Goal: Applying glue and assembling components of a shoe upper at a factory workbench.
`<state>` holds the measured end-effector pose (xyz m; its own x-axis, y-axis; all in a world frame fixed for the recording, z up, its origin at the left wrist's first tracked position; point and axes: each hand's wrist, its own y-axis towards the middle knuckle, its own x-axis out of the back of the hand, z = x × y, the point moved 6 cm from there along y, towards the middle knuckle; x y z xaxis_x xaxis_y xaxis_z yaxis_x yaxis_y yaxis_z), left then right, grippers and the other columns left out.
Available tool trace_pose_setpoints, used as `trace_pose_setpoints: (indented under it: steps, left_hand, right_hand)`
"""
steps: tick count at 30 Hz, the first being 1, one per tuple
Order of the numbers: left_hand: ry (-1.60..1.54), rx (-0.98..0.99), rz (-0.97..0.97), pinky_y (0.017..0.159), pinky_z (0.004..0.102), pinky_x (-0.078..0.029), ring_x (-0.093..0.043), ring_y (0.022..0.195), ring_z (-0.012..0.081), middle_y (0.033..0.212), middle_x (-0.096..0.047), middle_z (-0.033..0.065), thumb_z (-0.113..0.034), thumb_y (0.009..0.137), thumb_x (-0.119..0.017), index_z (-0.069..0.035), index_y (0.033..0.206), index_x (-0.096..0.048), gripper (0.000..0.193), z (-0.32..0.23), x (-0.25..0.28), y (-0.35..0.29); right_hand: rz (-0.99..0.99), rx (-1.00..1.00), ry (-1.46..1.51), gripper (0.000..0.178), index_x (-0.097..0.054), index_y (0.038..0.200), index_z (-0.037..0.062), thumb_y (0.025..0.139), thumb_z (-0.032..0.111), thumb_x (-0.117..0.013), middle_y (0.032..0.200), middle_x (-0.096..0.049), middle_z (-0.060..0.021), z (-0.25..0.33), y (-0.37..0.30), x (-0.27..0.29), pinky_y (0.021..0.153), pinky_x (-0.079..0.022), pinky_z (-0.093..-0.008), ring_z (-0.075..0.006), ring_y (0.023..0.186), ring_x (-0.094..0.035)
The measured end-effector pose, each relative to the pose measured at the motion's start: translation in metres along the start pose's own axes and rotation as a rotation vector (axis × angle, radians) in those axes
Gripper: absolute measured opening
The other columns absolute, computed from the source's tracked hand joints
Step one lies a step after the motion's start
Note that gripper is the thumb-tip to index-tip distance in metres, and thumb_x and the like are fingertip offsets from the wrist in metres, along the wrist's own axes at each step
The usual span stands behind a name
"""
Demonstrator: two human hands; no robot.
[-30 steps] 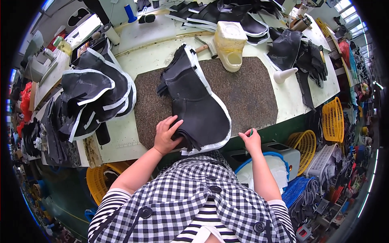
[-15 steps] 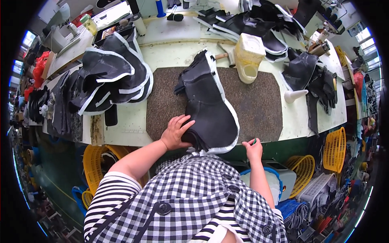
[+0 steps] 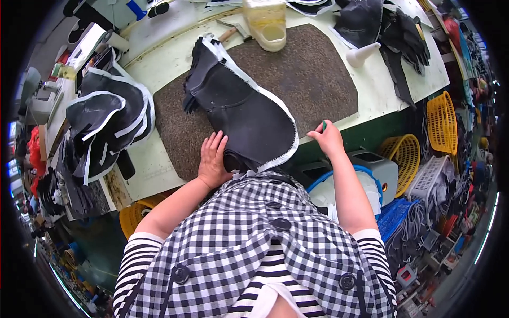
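A stack of black shaped pieces (image 3: 249, 119), with a white edging strip along its right side, lies on the brown mat at the table's front edge. My left hand (image 3: 213, 159) lies flat against the lower left edge of the stack, its fingers stretched out. To the right of the white edging, by the table's front edge, my right hand (image 3: 330, 140) is closed in a pinch. From its fingers a small green thing (image 3: 324, 125) sticks out; its kind is too small to make out.
Beyond the stack are a hammer (image 3: 233, 32) and a yellowed plastic container (image 3: 265, 24) on the brown mat (image 3: 318, 69). More black edged pieces (image 3: 101, 111) are heaped at left. A white cone-tipped bottle (image 3: 363, 54) and black scraps (image 3: 405, 42) lie right. Yellow baskets (image 3: 441, 122) stand below.
The view has shifted and turned, so the table appears tilted. My left hand's fingers have slid off the stack's surface to its left edge and straightened. My right hand keeps its pinch.
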<state>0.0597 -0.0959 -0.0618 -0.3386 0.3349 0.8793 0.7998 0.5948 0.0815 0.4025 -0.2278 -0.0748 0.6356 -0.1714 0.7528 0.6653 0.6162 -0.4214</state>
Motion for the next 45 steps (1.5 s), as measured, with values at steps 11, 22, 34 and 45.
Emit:
trace_pose_setpoints:
  steps: [11,22,34,45]
  left_hand:
    - [0.051,-0.028,0.015,0.118,0.0498,-0.017,-0.022,0.141,0.0365,0.152,-0.025,0.0151,-0.021,0.046,-0.085,-0.008,0.147,-0.022,0.120,-0.006,0.000,-0.003]
    - [0.060,-0.048,0.095,0.118,0.0497,-0.015,-0.020,0.143,0.0352,0.151,-0.025,0.0143,-0.029,0.044,-0.090,-0.008,0.147,-0.019,0.127,0.011,0.010,-0.013]
    - [-0.233,0.033,0.233,0.116,0.0489,-0.021,-0.023,0.141,0.0370,0.152,-0.023,0.0161,-0.040,0.061,-0.085,-0.011,0.147,-0.029,0.107,0.027,0.045,-0.012]
    - [-0.825,1.037,-0.272,0.101,0.0354,-0.040,-0.051,0.122,0.0323,0.128,-0.051,0.0279,-0.036,0.082,-0.074,0.015,0.121,-0.042,0.072,0.097,0.030,0.106]
  right_hand:
    - [-0.361,0.002,-0.174,0.074,-0.050,0.130,0.0008,0.073,0.036,-0.081,0.125,-0.048,-0.0193,-0.046,0.094,0.097,0.096,-0.047,-0.0408,-0.0361,0.112,-0.056]
    - [-0.389,-0.146,-0.063,0.076,-0.048,0.129,-0.0046,0.071,0.030,-0.083,0.126,-0.047,-0.0246,-0.050,0.062,0.068,0.096,-0.047,-0.0424,-0.0401,0.110,-0.056]
    - [-0.501,0.022,-0.194,0.086,-0.022,0.147,0.0005,0.080,0.012,-0.074,0.136,-0.033,-0.0272,-0.035,0.036,0.052,0.098,-0.042,-0.0429,-0.0437,0.115,-0.049]
    - [0.129,0.398,-0.087,0.051,-0.042,0.142,0.0167,0.095,0.030,-0.054,0.116,-0.058,-0.0202,0.131,-0.041,-0.063,0.089,-0.048,-0.0458,-0.0394,0.104,-0.059]
